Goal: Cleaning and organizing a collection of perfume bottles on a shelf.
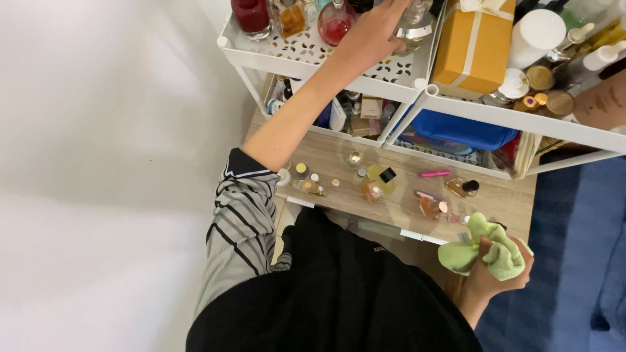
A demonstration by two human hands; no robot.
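Observation:
My left hand [372, 32] reaches up to the top shelf of a white perforated cart [313, 62], its fingers closed around a clear glass bottle [415, 26]. Beside it on that shelf stand a round pink bottle [335, 23], an amber bottle [291, 17] and a dark red jar [251, 15]. My right hand [499, 264] stays low at the right, gripping a crumpled light green cloth [482, 251]. Between them, a low wooden board [398, 195] carries several small perfume bottles, among them a yellow one with a black cap [383, 179].
A second white cart [521, 120] at the right holds a mustard gift box [473, 44], white and gold-capped bottles and a blue pouch [463, 130] below. A pink pen [435, 174] lies on the board. White wall is on the left, blue fabric on the right.

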